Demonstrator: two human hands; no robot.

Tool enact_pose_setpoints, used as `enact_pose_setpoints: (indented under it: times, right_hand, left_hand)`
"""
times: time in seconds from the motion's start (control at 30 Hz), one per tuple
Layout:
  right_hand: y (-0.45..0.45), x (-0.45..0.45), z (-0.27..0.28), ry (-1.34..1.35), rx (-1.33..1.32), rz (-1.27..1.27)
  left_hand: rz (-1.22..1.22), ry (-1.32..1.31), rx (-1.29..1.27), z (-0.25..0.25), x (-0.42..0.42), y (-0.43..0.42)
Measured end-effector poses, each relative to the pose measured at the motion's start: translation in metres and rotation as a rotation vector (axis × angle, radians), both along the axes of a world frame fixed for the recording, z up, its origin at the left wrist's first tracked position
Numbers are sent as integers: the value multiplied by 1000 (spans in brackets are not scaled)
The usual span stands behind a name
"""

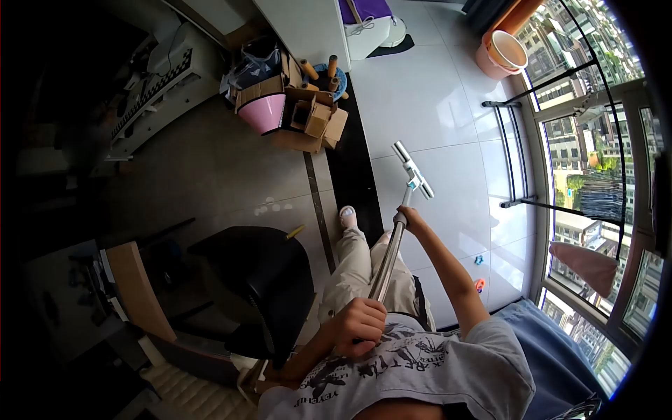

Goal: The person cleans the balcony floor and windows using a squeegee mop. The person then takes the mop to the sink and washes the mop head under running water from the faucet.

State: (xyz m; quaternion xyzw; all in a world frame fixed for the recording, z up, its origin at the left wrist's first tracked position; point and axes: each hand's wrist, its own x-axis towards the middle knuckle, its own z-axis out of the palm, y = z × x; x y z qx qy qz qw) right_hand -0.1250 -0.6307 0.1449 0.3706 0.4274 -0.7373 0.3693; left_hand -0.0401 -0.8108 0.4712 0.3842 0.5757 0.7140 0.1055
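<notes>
A mop (390, 262) with a metal pole runs up from my chest. Its narrow white and grey head (414, 176) is over the pale tiled floor; whether it touches the tiles I cannot tell. My left hand (359, 326) is closed around the lower end of the pole, close to my shirt. Farther up, my right hand (409, 218) grips the pole near the head, with the arm stretched out. My feet stand by the dark floor strip (353, 161), below the mop head in the view.
A black chair (262, 280) stands to the left. Cardboard boxes (315, 119) and a pink cone-shaped thing (262, 113) lie at upper left. A black rack (514, 154) stands by the windows, with pink buckets (500, 56) beyond. Small toys (479, 285) lie at right.
</notes>
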Motion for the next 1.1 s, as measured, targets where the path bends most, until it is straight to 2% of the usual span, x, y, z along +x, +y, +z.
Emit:
enact_pose_setpoints:
  times: [0.1, 0.2, 0.27, 0.37, 0.43, 0.5, 0.57, 0.6, 0.63, 0.73, 0.8, 0.87, 0.9, 0.97, 1.0, 1.03, 1.1]
  right_hand:
    - [23, -9, -22, -21, 105, -119]
    - [49, -18, -43, -26, 228, -79]
    - [57, -24, -53, -55, 303, -89]
    - [33, -56, -55, -151, 394, -75]
    - [11, -57, -69, -148, 467, 106]
    - [-31, -55, -66, -134, 502, 65]
    - [-75, -62, -33, -120, 400, -12]
    - [-94, -60, -36, -124, 296, -36]
    - [-115, -72, -1, -126, 321, -89]
    - [-153, -79, -4, -149, 256, -80]
    - [-156, -76, -5, -151, 229, -98]
    - [-144, -76, 14, 79, 273, -75]
    - [-144, -81, 11, -213, 248, -193]
    - [-137, -73, 13, -153, 251, -221]
    - [-131, -75, 11, -141, 208, -147]
    - [-130, -72, 15, -139, 262, -238]
    - [-120, -66, -1, -100, 308, -217]
  left_hand:
    - [-40, -70, 64, -32, -21, 1]
    - [-108, -121, 38, -90, -46, 12]
    - [-167, -121, 31, -106, -70, 17]
    - [-247, -154, 65, -106, -109, -2]
    - [-268, -208, 11, -100, -126, -34]
    - [-287, -209, -16, -87, -146, -65]
    - [-308, -176, -80, -56, -164, -88]
    - [-328, -196, -78, -43, -171, -99]
    - [-355, -206, -90, -31, -180, -107]
    - [-394, -188, -112, -18, -197, -120]
    - [-433, -162, -160, -15, -202, -127]
    - [-417, -150, -145, -15, -198, -123]
    - [-393, -134, -137, -16, -195, -119]
    - [-402, -104, -126, -12, -191, -111]
    - [-383, -108, -104, -10, -186, -107]
    - [-359, -110, -84, -10, -185, -102]
    - [-367, -106, -94, -8, -179, -100]
